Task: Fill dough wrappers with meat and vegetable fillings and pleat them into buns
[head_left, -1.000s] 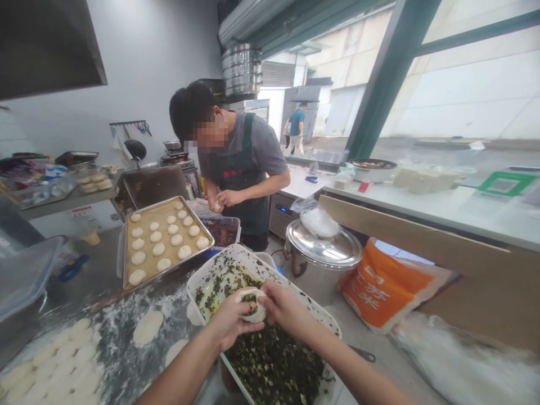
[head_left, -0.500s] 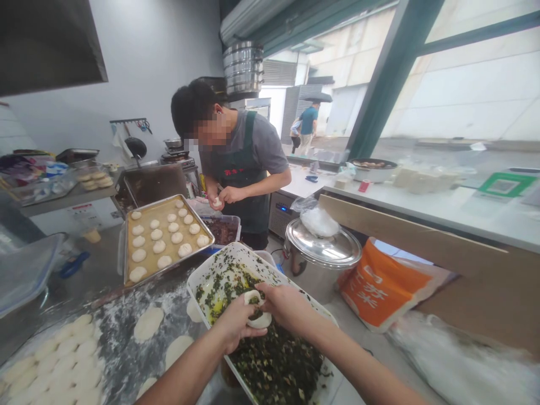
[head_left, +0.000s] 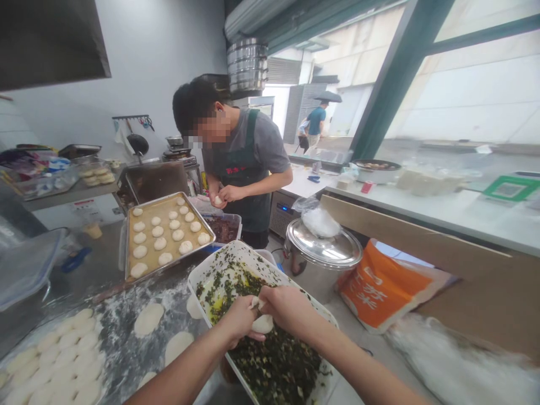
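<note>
A small filled bun (head_left: 263, 324) of white dough is between my two hands, above a white tub (head_left: 197, 275) of chopped dark green filling (head_left: 278, 365). My left hand (head_left: 240, 318) cups the bun from the left, fingers curled beneath it. The fingertips of my right hand (head_left: 283, 306) pinch the dough's upper edge, where it is gathered. No filling shows in the bun now. Left of the tub, flat dough rounds (head_left: 148, 319) lie on the floured steel table (head_left: 122, 343).
A tray (head_left: 169, 198) of shaped buns stands beyond the table's floury part. Dough pieces (head_left: 63, 360) crowd the lower left. Across from me a co-worker (head_left: 240, 163) handles dough over a tub of dark filling (head_left: 223, 228). A lidded steel pot (head_left: 324, 242) and an orange sack (head_left: 379, 287) stand right.
My hands have drawn closer around the bun. Its opening, which showed green filling before, is now pinched together and hidden by my fingers. The co-worker stays in much the same pose.
</note>
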`<state>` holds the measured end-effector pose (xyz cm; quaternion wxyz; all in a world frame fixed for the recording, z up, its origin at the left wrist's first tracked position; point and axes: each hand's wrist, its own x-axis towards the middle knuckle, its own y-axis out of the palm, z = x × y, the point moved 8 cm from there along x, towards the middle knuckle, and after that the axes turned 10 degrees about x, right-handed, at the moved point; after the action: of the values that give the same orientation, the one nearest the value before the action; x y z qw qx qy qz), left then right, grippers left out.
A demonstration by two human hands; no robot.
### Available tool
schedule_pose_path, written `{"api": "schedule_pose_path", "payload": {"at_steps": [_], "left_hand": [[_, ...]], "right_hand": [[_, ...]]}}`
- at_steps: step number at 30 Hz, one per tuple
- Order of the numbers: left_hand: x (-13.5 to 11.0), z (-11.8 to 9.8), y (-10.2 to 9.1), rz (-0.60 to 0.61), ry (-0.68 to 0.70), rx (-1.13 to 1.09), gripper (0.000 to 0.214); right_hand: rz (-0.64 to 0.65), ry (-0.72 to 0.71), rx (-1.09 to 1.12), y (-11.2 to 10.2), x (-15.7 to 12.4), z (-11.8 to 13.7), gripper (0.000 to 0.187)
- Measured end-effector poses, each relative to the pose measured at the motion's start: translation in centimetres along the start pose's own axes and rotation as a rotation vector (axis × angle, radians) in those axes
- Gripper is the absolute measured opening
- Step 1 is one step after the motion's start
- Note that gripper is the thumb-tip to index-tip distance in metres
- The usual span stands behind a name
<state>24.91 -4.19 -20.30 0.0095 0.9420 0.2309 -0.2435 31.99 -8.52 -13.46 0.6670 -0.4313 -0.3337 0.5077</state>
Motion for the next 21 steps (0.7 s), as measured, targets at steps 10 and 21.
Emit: {"api": "schedule_pose_path", "payload": {"at_steps": [10,21], "left_hand": [[0.0,-0.4,-0.5,-0.074,0.032,-0.136,0.034],[0.3,-0.2,-1.0,-0.180,0.090,-0.001,0.024]], "right_hand": [[-0.046,0.032,-0.006,-0.5,-0.1,-0.2,0.018],[-0.070,-0.064,-0.039,-0.1,-0.2,1.1,0.009]]}}
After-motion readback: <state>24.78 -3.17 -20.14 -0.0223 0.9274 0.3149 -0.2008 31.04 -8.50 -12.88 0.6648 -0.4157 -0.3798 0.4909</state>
